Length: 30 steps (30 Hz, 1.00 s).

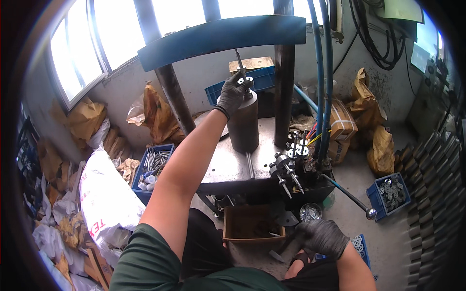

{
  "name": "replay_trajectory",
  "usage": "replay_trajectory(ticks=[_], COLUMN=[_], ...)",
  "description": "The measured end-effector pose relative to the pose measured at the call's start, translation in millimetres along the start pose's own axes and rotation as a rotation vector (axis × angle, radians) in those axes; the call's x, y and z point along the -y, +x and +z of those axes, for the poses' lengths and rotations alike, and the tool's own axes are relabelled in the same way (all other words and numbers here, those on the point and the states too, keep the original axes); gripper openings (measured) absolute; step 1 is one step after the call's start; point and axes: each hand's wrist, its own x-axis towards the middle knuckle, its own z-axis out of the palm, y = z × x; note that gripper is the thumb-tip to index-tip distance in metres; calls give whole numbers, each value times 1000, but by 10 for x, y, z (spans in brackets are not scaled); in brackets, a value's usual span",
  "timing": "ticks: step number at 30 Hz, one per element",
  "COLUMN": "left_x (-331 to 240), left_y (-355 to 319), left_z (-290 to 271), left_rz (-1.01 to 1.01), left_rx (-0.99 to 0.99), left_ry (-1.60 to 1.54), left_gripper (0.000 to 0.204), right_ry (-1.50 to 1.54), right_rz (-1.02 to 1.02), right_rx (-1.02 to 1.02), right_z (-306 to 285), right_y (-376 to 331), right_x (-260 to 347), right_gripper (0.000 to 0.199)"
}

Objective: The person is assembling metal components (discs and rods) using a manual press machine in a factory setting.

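My left hand [232,94], in a dark glove, is stretched forward with its fingers closed around a metal shaft [238,59] that carries a rotor-like part with white rings. The shaft stands nearly upright over a thick steel cylinder [243,123] on the press table [221,162]. Low on the right, my right hand [324,238], also gloved, is closed around the handle of a hammer [278,255], whose head hangs toward the floor. Several finished-looking shaft assemblies [287,169] lie at the table's right edge, beyond my right hand.
A blue crossbeam [218,41] spans two dark posts above the cylinder. An open wooden box [252,233] sits below the table. Blue bins hold rods [156,159] at left and metal parts [391,194] at right. A ball-ended lever [370,213] sticks out rightward. A white sack [104,194] leans left.
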Motion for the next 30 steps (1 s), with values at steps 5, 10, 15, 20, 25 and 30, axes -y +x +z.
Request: replay_trajectory(ticks=[5, 10, 15, 20, 25, 30], left_x=[26, 217, 367, 406, 430, 512], left_y=[20, 145, 169, 250, 261, 247], left_z=[-15, -46, -18, -13, 14, -66], left_rz=[-21, 9, 48, 48, 106, 207], left_rx=[13, 23, -45, -69, -58, -86], left_ry=[-58, -110, 50, 54, 232, 320], left_gripper=[54, 44, 45, 46, 47, 46], right_ry=[6, -106, -362, -386, -281, -193], right_rz=[-121, -116, -28, 260, 329, 394], right_rx=[-277, -612, -686, -172, -72, -36], right_z=[-26, -359, -999, -1164, -1082, -837], right_y=[10, -69, -276, -400, -433, -466], right_x=[81, 296, 438, -10, 6, 41], right_gripper=[19, 16, 19, 35, 37, 35])
